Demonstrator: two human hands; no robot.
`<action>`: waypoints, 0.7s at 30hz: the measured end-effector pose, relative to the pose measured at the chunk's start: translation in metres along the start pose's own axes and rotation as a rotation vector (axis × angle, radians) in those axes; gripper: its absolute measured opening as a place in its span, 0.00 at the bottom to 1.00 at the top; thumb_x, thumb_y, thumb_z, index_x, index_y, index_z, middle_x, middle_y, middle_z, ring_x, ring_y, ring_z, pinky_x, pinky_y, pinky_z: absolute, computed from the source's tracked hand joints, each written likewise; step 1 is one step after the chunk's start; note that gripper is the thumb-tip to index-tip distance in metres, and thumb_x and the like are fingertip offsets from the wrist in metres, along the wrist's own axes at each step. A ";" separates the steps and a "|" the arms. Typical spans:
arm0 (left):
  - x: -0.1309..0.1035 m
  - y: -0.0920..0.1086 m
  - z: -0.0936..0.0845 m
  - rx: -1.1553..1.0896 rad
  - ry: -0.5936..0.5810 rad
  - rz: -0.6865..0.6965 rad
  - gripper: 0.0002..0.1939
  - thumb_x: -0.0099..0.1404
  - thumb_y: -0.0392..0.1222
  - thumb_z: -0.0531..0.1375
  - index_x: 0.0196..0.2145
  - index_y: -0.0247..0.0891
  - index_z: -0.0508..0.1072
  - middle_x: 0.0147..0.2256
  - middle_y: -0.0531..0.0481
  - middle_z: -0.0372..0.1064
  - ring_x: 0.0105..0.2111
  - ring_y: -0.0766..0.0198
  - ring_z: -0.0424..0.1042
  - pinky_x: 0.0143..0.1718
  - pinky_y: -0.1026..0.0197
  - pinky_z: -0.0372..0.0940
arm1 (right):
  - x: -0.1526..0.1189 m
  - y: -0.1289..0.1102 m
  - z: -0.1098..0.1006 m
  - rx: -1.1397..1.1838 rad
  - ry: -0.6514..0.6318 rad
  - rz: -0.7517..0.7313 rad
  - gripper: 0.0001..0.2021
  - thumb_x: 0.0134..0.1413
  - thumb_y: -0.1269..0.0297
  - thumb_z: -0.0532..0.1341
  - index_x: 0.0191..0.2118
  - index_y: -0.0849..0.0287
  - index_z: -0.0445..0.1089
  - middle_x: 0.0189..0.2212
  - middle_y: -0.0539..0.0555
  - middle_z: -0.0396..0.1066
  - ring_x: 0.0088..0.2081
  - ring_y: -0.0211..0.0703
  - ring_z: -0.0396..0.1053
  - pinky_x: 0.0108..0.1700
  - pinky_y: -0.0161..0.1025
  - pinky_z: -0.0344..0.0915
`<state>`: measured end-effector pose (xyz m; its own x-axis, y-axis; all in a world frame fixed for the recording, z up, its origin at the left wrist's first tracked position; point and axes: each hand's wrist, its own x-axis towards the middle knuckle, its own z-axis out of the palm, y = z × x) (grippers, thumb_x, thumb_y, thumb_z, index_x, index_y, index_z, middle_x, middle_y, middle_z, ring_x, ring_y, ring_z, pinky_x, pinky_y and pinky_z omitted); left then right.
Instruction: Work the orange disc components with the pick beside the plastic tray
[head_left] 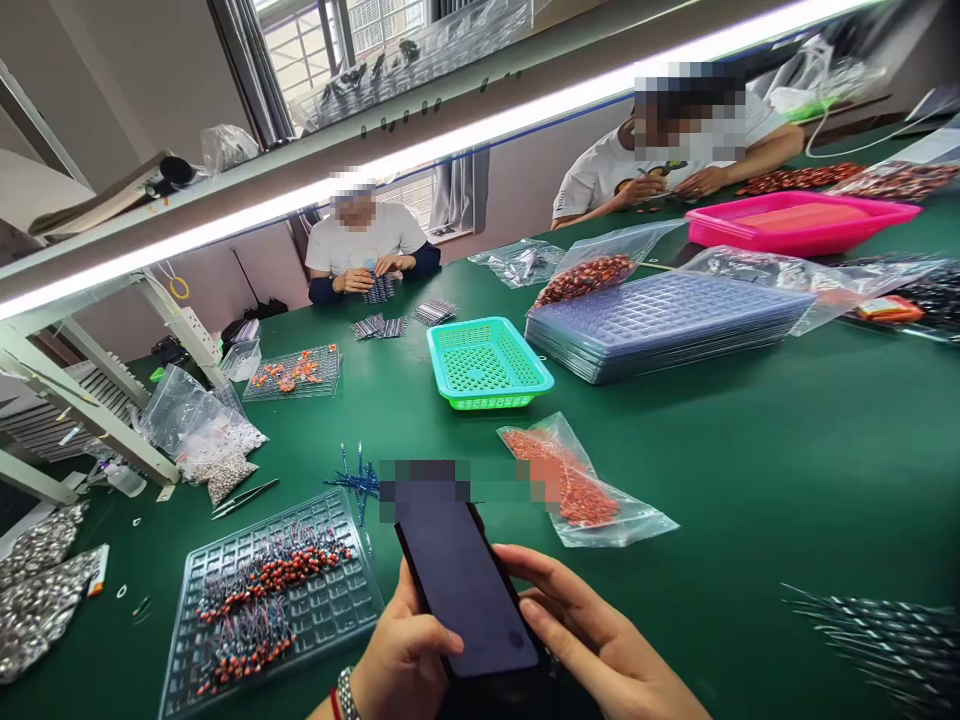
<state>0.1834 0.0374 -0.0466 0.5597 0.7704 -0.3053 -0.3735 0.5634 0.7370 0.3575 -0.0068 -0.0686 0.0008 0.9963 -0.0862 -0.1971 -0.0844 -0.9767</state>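
A dark phone [469,590] is held upright at the bottom centre, its screen facing me. My left hand [409,645] wraps round its left side, thumb on the lower screen edge. At its right edge, my right hand [592,630] touches the phone with bent fingers. Left of my hands lies a clear gridded tray [337,600] with rows of orange-tipped wired pieces [277,575]. Dark blue thin pieces [358,482] lie just behind the phone. A plastic bag of orange pieces [577,490] rests beyond my right hand.
A green basket [491,365] stands mid-table, beside stacked clear trays [660,320] and a pink tray [802,222]. Tweezers [246,498] and bags of beads [217,450] lie left. Dark strands [892,640] lie at right. Two people work across the green table [750,430], under a lit shelf.
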 end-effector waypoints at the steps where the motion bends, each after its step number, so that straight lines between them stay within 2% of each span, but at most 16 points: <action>1: 0.000 0.000 0.000 0.000 0.003 0.003 0.35 0.43 0.29 0.58 0.52 0.42 0.67 0.42 0.48 0.73 0.40 0.56 0.72 0.38 0.55 0.70 | 0.000 0.000 0.000 -0.002 -0.006 0.000 0.23 0.60 0.46 0.58 0.56 0.52 0.67 0.38 0.57 0.77 0.46 0.54 0.74 0.48 0.46 0.72; 4: 0.000 0.000 0.001 0.004 -0.014 0.004 0.36 0.43 0.28 0.57 0.53 0.42 0.67 0.44 0.46 0.72 0.43 0.54 0.72 0.39 0.54 0.70 | -0.001 -0.001 -0.001 -0.007 -0.005 0.008 0.23 0.60 0.47 0.58 0.56 0.53 0.67 0.39 0.57 0.77 0.43 0.52 0.74 0.48 0.47 0.72; 8: 0.001 0.000 0.000 0.006 -0.059 -0.003 0.38 0.44 0.28 0.57 0.55 0.45 0.65 0.46 0.46 0.71 0.44 0.51 0.72 0.35 0.54 0.71 | -0.004 -0.002 0.001 -0.021 0.016 -0.008 0.23 0.60 0.48 0.58 0.56 0.53 0.65 0.37 0.57 0.76 0.43 0.52 0.74 0.46 0.46 0.73; 12: 0.001 -0.001 -0.001 0.004 -0.040 0.016 0.37 0.43 0.27 0.57 0.53 0.45 0.65 0.44 0.48 0.72 0.44 0.53 0.72 0.36 0.55 0.71 | -0.005 -0.003 0.002 -0.022 0.028 -0.030 0.22 0.59 0.48 0.59 0.55 0.53 0.66 0.36 0.56 0.76 0.43 0.53 0.74 0.43 0.44 0.73; 15: 0.000 -0.001 0.000 0.012 -0.042 0.021 0.36 0.42 0.27 0.57 0.52 0.44 0.66 0.42 0.48 0.72 0.42 0.54 0.72 0.34 0.56 0.71 | -0.004 -0.002 0.001 -0.015 0.013 -0.033 0.21 0.62 0.50 0.57 0.56 0.52 0.65 0.36 0.56 0.76 0.44 0.52 0.74 0.44 0.45 0.73; 17: 0.000 -0.001 0.000 0.011 -0.043 0.028 0.35 0.42 0.26 0.57 0.50 0.43 0.67 0.42 0.48 0.73 0.41 0.56 0.73 0.37 0.56 0.71 | -0.004 -0.001 0.001 -0.020 0.006 -0.029 0.21 0.63 0.50 0.56 0.57 0.52 0.63 0.35 0.56 0.76 0.46 0.53 0.74 0.45 0.46 0.73; 21: 0.000 0.000 0.002 0.012 -0.050 0.033 0.36 0.42 0.27 0.57 0.52 0.43 0.66 0.43 0.48 0.73 0.41 0.57 0.73 0.37 0.57 0.70 | -0.005 -0.003 0.002 -0.044 0.012 -0.028 0.22 0.62 0.50 0.57 0.57 0.53 0.64 0.34 0.55 0.75 0.47 0.54 0.73 0.46 0.47 0.73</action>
<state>0.1846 0.0368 -0.0453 0.5837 0.7724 -0.2503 -0.3836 0.5340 0.7535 0.3566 -0.0111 -0.0649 0.0176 0.9980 -0.0606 -0.1533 -0.0572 -0.9865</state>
